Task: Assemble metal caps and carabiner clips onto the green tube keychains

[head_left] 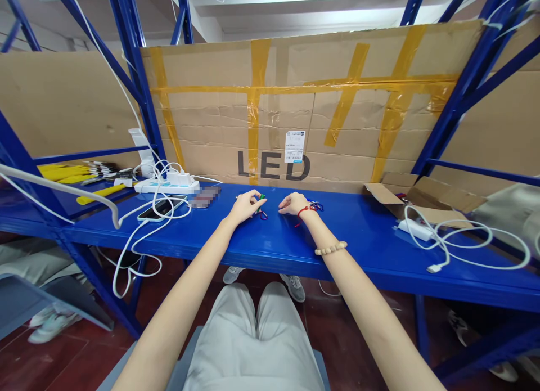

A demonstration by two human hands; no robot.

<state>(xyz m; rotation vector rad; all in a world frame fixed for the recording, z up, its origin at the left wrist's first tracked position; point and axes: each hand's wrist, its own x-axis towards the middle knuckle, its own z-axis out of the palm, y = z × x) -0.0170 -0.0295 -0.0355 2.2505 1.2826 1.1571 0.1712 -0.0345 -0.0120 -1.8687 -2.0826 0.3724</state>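
Note:
Both my hands rest on the blue shelf (pixel 278 239) in front of a taped cardboard sheet marked LED (pixel 274 166). My left hand (pixel 247 204) is curled, fingers closed round a small green clip-like item (pixel 262 198), with a blue and red ring (pixel 263 215) lying just under it. My right hand (pixel 293 203) lies a little to the right, fingers bent down onto the shelf; I cannot make out what it holds. A few small blue clips (pixel 316 206) lie beside its wrist, which wears a red string and a bead bracelet.
To the left lie a phone (pixel 161 209) on a white cable, a white power strip (pixel 166 184) and yellow tools (pixel 99 193). At the right stand an open cardboard box (pixel 426 202) and a white charger with coiled cable (pixel 455 242). Blue rack posts frame both sides.

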